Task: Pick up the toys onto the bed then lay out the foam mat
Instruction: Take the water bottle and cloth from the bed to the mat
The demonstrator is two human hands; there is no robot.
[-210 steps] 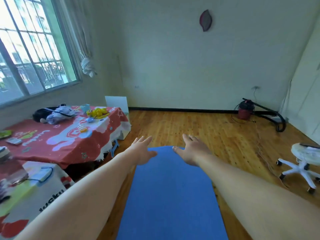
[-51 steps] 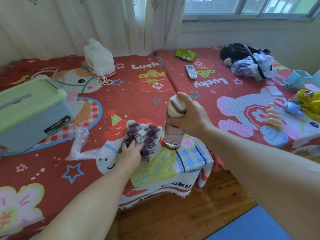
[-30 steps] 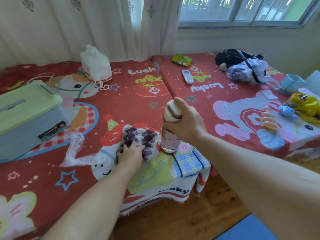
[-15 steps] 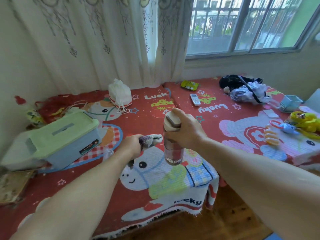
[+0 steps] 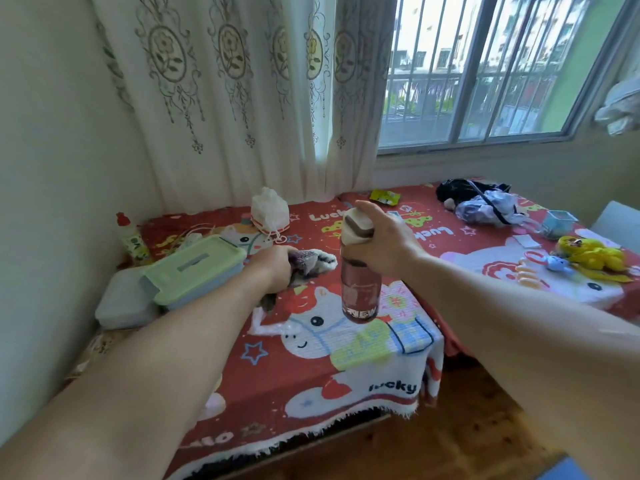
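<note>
Above the front corner of the bed (image 5: 277,393), a bottle (image 5: 358,282) is held by its cap in the right grip (image 5: 384,244), and a checked cloth (image 5: 311,266) is clutched in the left grip (image 5: 273,271). Toys (image 5: 592,254) lie at the right edge. Both items likely must be set down before the foam mat (image 5: 562,471) is laid.

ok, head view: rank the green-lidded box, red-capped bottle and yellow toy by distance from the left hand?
1. Green-lidded box, just left of the left hand.
2. Red-capped bottle, farther left, behind the box.
3. Yellow toy, far right on the bed.
</note>
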